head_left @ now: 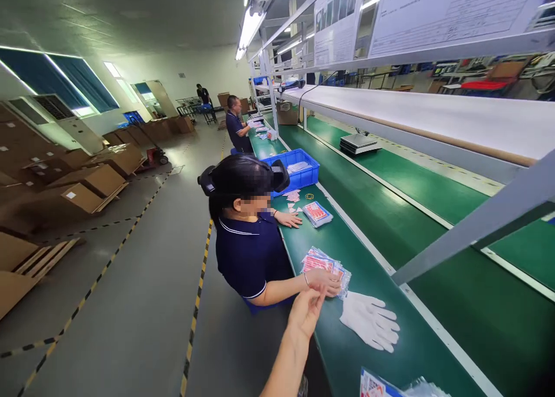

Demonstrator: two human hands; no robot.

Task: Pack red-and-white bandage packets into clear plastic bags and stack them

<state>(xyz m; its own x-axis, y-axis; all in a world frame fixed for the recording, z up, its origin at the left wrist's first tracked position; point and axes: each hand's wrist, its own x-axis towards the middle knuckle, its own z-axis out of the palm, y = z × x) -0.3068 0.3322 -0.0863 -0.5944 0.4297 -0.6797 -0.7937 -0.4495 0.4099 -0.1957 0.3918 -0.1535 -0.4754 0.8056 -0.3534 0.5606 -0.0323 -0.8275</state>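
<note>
My left hand (304, 311) reaches in from the bottom over the edge of the green table (347, 356). Its fingers are curled and pressed together, and whatever they may hold cannot be made out. Just beyond it, a co-worker's hand (323, 280) rests on a pile of red-and-white printed packets in clear bags (317, 260); the two hands overlap in view, and I cannot tell whether they touch. A white knitted glove (370, 321) lies flat to the right of my hand. More bagged packets (373, 383) show at the bottom edge. My right hand is out of view.
A seated co-worker (249, 241) wears a headset. Farther along are a neat packet stack (317, 213), a blue bin (299, 174) and another seated person (236, 125). A slanted grey frame post (472, 235) rises at right. Cartons (87, 189) stand across the aisle.
</note>
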